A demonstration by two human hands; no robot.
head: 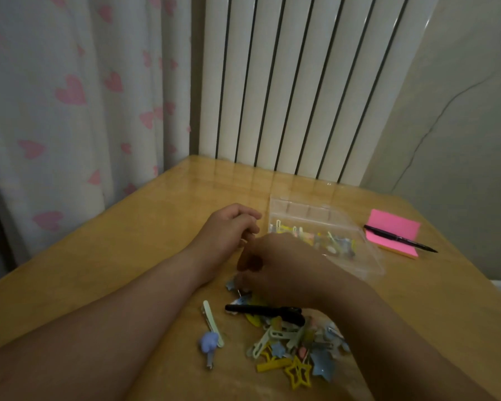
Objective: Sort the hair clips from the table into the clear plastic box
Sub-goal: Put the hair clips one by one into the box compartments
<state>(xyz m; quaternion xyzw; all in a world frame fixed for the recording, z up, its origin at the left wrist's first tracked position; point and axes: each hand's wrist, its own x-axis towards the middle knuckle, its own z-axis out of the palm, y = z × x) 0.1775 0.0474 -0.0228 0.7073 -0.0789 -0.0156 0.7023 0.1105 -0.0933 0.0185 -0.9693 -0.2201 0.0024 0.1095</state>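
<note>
A heap of pastel hair clips (295,345) lies on the wooden table (128,241) near me, with yellow and blue star shapes among them. Left of the heap, a long green clip (211,318) and a purple figure clip (209,344) lie apart. The clear plastic box (362,263) stands open behind the heap, with several clips (315,237) in it. My right hand (284,267) reaches down in front of the box, its fingertips pinched at a blue star clip (230,285). My left hand (229,227) rests beside it, fingers curled, with nothing clearly in them.
A black pen (261,309) lies across the top of the heap. A pink sticky-note pad (394,227) with another black pen (399,240) on it sits right of the box. A white radiator (287,96) and a heart-print curtain (70,111) border the table's far edges.
</note>
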